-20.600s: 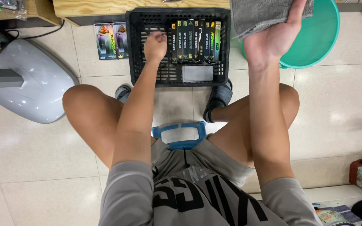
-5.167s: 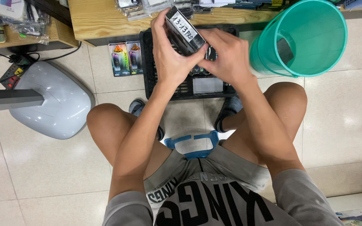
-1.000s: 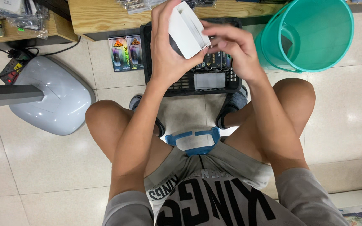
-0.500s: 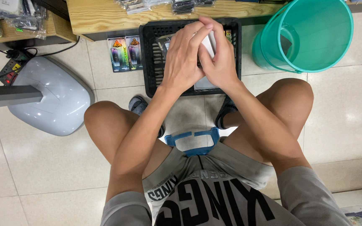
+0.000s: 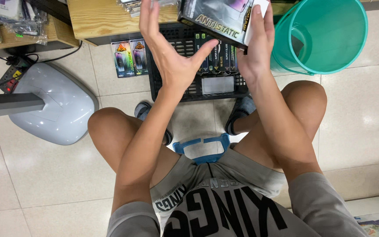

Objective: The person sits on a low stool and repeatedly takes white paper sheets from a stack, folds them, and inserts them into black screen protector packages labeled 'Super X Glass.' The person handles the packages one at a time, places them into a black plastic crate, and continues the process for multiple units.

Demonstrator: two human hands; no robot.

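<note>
Tiled floor under me, seated on a blue stool [image 5: 202, 149], wooden shelf edge [image 5: 106, 19] at top of view. My right hand [image 5: 254, 48] is clamped on a flat dark box [image 5: 218, 17], thumb side on its white end, holding it up over the black crate [image 5: 198, 87]. My left hand [image 5: 172, 57] is spread flat, fingers splayed, just beside the box; thumb tip sits near its lower edge, but I can't tell if it actually touches. So hands are apart, only one has a grip.

Crate sits on the floor between my feet. It holds a short row of upright boxes [image 5: 218, 57] at the back and one pale flat item [image 5: 217, 84] at the front; much of the grid looks bare.

Two more boxes [image 5: 128, 58] lie on the tile just left of the crate. Teal bin [image 5: 321, 35] stands right of it, something pale against its inner wall. Grey base [image 5: 53, 103] sits far left.

My read: sorting is partway. A few boxes filed, one in hand, two loose on the floor.
</note>
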